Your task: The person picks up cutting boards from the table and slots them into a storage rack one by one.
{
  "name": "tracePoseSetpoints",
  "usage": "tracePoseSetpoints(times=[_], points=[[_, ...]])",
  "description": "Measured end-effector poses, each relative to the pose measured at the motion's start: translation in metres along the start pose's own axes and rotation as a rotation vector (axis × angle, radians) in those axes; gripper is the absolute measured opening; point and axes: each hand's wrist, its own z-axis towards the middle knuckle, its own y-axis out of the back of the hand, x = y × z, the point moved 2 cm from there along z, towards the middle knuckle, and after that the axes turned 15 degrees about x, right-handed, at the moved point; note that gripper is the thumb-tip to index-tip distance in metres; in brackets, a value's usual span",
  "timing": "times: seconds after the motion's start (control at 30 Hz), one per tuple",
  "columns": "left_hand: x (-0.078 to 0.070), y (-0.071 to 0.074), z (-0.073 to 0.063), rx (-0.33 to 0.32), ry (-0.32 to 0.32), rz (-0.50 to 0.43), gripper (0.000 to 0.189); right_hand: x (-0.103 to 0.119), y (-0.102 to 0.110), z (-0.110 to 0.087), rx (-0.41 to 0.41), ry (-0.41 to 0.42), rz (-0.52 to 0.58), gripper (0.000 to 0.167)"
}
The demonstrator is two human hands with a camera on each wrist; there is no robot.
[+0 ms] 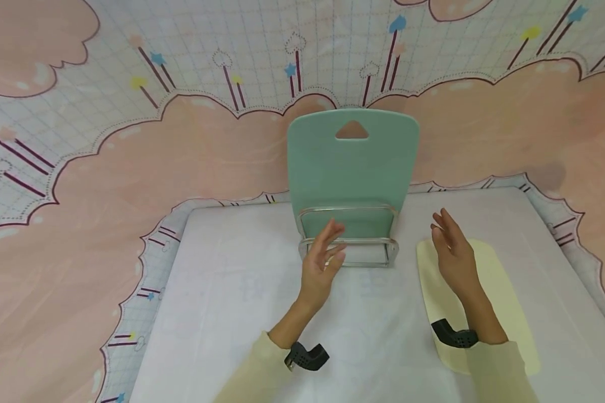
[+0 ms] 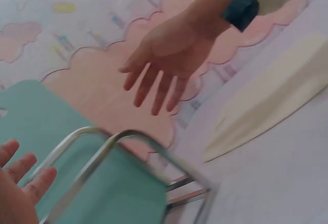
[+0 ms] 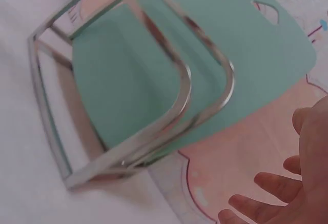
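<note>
The green board [image 1: 353,173] is standing in the metal rack [image 1: 370,241] beyond the left hand [image 1: 320,268], while the yellow board [image 1: 443,305] is lying beneath the right hand [image 1: 455,257]. Both are hovering empty, fingers loosely extended, seemingly only positioning; gripping either board would call for closing on its edges.

Left forearm [image 1: 293,324] slants from near left toward far right; left grip [image 1: 320,270] relaxed, fingers extended, thumb held apart from them. Right forearm [image 1: 484,318] slants from near right toward far left; right grip [image 1: 455,258] relaxed, fingers straight and fanned. Palms face inward, grips well apart.
</note>
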Motion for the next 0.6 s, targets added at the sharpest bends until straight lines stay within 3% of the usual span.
tracePoseSetpoints(times=[0.2,0.37,0.47,0.6], points=[[0.001,-0.038,-0.003,0.117,0.063,-0.038,0.053,-0.017,0.008,-0.028,-0.001,-0.031,-0.046,0.055],[-0.002,-0.063,-0.006,0.154,0.194,-0.114,0.053,-0.036,0.016,-0.05,0.013,-0.075,-0.071,0.057],[0.009,-0.075,-0.01,0.141,0.269,-0.196,0.054,-0.047,0.021,-0.063,0.015,-0.107,-0.084,0.057],[0.041,-0.093,-0.017,0.088,0.34,-0.248,0.053,-0.062,0.03,-0.08,-0.023,-0.152,-0.132,0.057]])
